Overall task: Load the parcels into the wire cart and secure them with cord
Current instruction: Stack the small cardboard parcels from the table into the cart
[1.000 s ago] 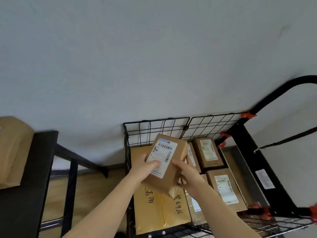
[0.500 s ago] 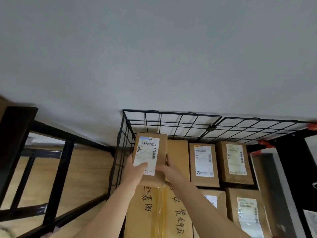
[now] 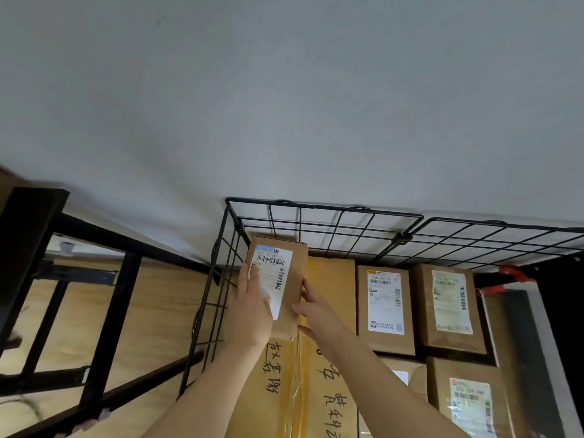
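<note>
Plain grey wall (image 3: 284, 105) fills the upper half of the view. Below it, black wire-grid cart (image 3: 328, 222) sits against the wall, far-left corner in view, red clips (image 3: 512, 275) on its right end. Left of the cart: black metal frame (image 3: 104, 311) over a light wood floor (image 3: 151, 327). Inside the cart, a large flat brown carton with yellow tape and handwritten black characters (image 3: 328, 406) lies along the left side; right of it, three smaller brown cardboard boxes with white shipping labels: one (image 3: 384, 308) next to the carton, one (image 3: 450, 308) further right, one (image 3: 471, 403) nearer the camera. Small brown cardboard parcel with a white barcode label (image 3: 281, 279) is in the far-left corner, on the carton's far end, label up, just beside the wire wall. Left hand (image 3: 251, 314) lies flat on its left edge and label, fingers extended. Right hand (image 3: 316, 308) presses its right side, fingers wrapped on the edge. Both hands grip the parcel.
</note>
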`<state>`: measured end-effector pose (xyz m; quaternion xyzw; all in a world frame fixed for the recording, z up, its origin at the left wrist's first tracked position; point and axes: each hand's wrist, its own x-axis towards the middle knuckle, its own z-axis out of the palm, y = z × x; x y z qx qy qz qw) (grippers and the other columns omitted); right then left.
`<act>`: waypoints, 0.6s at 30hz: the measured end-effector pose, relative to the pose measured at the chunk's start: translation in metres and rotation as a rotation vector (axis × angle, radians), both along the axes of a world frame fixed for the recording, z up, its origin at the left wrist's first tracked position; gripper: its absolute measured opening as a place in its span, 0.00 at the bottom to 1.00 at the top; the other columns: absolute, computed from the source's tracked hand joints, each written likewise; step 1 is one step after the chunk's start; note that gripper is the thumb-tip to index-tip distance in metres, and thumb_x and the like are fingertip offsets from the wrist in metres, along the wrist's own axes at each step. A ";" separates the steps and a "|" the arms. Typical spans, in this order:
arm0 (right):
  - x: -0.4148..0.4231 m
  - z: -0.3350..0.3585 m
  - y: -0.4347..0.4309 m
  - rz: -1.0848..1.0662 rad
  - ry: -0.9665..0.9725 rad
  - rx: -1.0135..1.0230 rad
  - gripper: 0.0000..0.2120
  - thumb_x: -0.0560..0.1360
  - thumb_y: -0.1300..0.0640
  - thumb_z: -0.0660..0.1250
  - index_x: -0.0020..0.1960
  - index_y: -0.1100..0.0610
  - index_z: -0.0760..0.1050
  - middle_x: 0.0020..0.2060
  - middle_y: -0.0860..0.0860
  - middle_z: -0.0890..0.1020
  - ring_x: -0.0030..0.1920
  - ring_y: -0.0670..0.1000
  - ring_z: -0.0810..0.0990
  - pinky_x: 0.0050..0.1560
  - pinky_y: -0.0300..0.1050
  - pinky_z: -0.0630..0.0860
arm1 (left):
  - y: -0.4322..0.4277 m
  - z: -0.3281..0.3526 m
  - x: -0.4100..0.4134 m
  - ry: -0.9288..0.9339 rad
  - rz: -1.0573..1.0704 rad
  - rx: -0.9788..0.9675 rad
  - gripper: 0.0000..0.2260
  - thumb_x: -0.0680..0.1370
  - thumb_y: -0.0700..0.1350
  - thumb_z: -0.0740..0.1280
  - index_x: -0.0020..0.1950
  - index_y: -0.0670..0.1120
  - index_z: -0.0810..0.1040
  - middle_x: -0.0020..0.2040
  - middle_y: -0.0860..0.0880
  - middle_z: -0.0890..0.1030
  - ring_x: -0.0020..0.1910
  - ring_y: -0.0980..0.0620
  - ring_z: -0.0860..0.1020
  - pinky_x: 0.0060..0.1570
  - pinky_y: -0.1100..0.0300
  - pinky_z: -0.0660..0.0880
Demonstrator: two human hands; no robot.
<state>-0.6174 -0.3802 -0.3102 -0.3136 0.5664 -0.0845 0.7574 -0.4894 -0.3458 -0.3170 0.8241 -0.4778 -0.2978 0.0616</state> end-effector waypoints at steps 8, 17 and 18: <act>-0.016 0.034 -0.002 0.029 0.105 -0.029 0.31 0.78 0.64 0.60 0.76 0.48 0.54 0.72 0.48 0.65 0.66 0.50 0.69 0.59 0.44 0.70 | 0.004 0.024 -0.003 0.082 0.000 0.122 0.34 0.79 0.42 0.62 0.78 0.51 0.44 0.78 0.47 0.42 0.75 0.44 0.57 0.65 0.55 0.70; -0.029 0.078 0.014 -0.010 0.246 -0.039 0.21 0.77 0.63 0.62 0.69 0.54 0.69 0.57 0.54 0.77 0.56 0.52 0.76 0.54 0.44 0.74 | 0.020 0.094 0.007 0.146 -0.126 0.097 0.23 0.80 0.43 0.61 0.75 0.47 0.60 0.75 0.49 0.59 0.69 0.50 0.67 0.65 0.61 0.68; -0.028 0.085 0.018 -0.029 0.258 -0.047 0.20 0.76 0.64 0.63 0.67 0.55 0.72 0.51 0.54 0.79 0.50 0.50 0.77 0.48 0.43 0.75 | 0.022 0.104 0.009 0.164 -0.133 0.083 0.22 0.80 0.43 0.61 0.74 0.47 0.62 0.74 0.49 0.60 0.68 0.50 0.67 0.64 0.62 0.68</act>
